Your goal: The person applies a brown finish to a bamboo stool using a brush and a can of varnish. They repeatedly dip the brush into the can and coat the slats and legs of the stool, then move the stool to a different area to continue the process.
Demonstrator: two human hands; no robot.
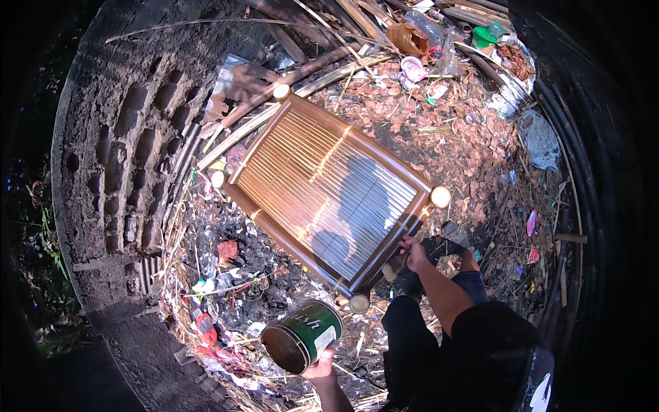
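Can (312, 334) before table (329, 196) — wall (113, 147) left, leaves (473, 154) right, poles (310, 69) behind.

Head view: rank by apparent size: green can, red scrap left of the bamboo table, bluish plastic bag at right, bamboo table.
1. Bamboo table
2. Green can
3. Bluish plastic bag
4. Red scrap

Real size of can versus bag: unsure; the can looks nearer the camera.

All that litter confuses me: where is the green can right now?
In the head view, the green can is low and just left of centre, held in the left hand, near the lowest corner of the slatted bamboo table.
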